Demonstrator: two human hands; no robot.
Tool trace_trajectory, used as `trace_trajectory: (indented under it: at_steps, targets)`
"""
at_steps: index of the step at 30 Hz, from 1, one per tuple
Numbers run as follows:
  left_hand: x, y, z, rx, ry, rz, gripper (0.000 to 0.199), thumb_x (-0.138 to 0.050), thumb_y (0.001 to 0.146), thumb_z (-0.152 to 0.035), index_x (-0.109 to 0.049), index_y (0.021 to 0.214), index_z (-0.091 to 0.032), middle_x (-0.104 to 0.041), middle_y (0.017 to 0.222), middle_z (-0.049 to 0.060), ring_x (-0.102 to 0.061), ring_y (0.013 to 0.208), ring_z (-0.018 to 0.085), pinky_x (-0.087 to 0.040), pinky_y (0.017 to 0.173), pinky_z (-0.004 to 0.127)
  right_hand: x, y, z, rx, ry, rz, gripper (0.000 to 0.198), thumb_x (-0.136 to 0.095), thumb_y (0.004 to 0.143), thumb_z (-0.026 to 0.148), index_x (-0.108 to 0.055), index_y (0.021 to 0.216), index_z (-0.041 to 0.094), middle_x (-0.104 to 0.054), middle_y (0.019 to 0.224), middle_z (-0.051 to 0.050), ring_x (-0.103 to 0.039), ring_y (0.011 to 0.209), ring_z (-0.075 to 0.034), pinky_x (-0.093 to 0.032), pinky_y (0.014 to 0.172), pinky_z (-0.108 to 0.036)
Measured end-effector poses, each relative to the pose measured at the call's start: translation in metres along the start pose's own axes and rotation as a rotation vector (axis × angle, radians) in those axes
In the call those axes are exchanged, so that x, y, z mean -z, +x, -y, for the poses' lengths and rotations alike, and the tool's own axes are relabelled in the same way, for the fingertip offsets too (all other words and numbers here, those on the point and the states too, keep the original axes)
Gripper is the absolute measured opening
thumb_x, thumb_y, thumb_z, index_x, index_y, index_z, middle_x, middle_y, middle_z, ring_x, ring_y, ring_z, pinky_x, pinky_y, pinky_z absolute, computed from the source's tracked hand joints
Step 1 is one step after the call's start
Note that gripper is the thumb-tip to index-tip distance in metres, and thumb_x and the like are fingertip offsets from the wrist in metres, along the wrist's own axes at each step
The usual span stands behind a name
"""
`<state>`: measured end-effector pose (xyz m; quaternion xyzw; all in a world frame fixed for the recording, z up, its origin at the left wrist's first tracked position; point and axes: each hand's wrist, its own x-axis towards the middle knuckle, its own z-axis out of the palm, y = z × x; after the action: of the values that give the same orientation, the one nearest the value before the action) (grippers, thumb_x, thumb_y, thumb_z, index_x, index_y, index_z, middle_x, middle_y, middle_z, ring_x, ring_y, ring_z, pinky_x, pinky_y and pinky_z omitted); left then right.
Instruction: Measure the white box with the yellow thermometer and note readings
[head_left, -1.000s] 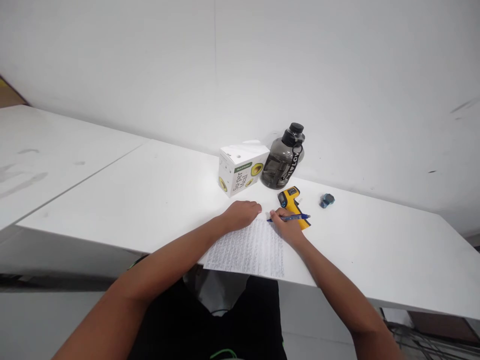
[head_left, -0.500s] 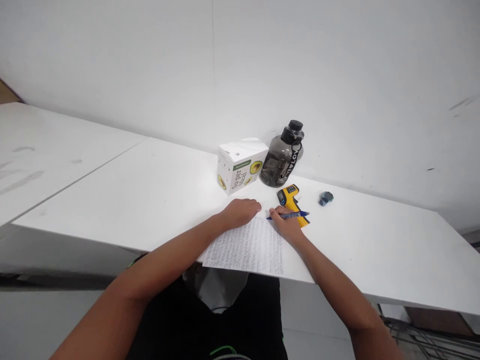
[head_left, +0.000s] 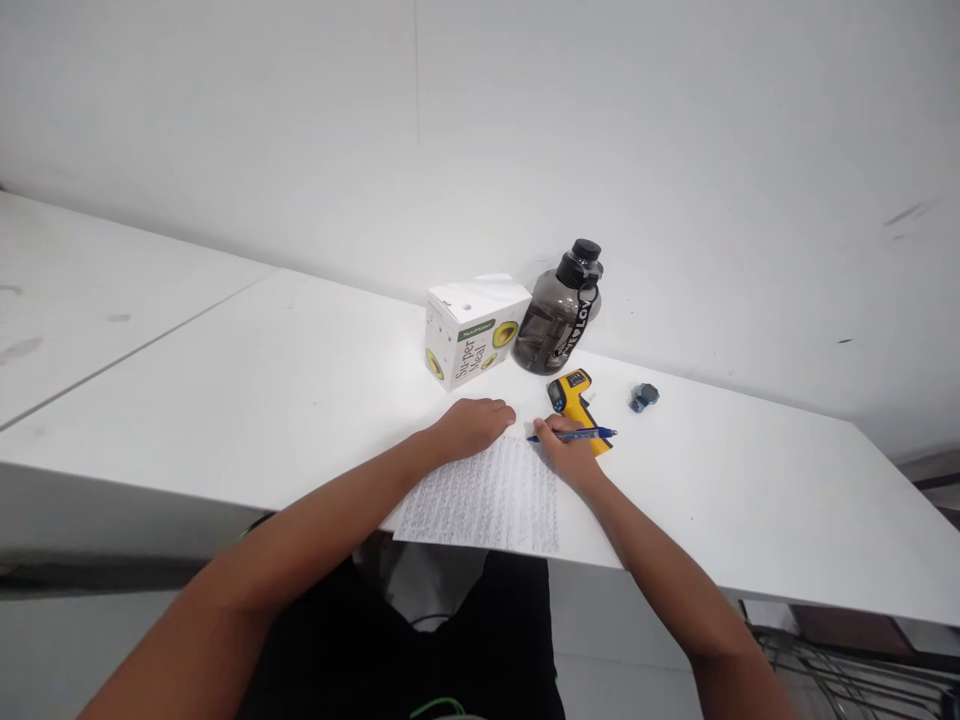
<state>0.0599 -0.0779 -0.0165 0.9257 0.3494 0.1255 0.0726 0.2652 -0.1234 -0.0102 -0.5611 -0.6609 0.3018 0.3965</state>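
Dense markings cover most visible paper [head_left: 480, 500]; remaining space is unclear. Right hand [head_left: 568, 455]: grip holds blue pen [head_left: 596, 434]. Left hand [head_left: 472, 425]: grip state cannot be determined.

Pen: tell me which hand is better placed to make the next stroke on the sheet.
Probably the right hand: it grips the pen, tip near the top of the sheet. The left hand holds no pen and lies at the sheet's upper left.
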Motion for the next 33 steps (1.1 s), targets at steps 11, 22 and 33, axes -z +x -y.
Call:
trace_trajectory:
  at_steps: [11,22,33]
  targets:
    - [0.0016,0.0005,0.0001,0.016,-0.012,0.015,0.028,-0.039,0.101,-0.034,-0.062,0.111,-0.023,-0.069,0.105,0.001,-0.064,0.097,0.017,-0.040,0.068,0.027,0.0005,0.0015,-0.0028,-0.014,-0.023,0.007,0.043,-0.054,0.083,0.053,-0.046,0.054,0.023,-0.043,0.052,0.003,-0.042,0.053,-0.014,-0.035,0.053,-0.029]
    - [0.0002,0.0005,0.0004,0.015,-0.016,-0.005,0.025,-0.043,0.100,-0.035,-0.062,0.111,-0.023,-0.068,0.103,0.001,-0.064,0.098,0.018,-0.042,0.070,0.028,0.0011,0.0001,0.0001,-0.010,-0.032,-0.021,0.042,-0.053,0.085,0.050,-0.043,0.054,0.023,-0.047,0.054,0.001,-0.045,0.057,-0.015,-0.038,0.056,-0.029]
    - [0.0031,0.0012,-0.0025,0.012,-0.016,0.026,0.027,-0.041,0.101,-0.035,-0.062,0.112,-0.022,-0.068,0.104,0.003,-0.064,0.098,0.019,-0.046,0.073,0.030,0.0039,-0.0002,-0.0049,-0.025,0.021,-0.063,0.044,-0.054,0.086,0.051,-0.046,0.054,0.023,-0.047,0.054,0.002,-0.047,0.057,-0.015,-0.040,0.059,-0.030]
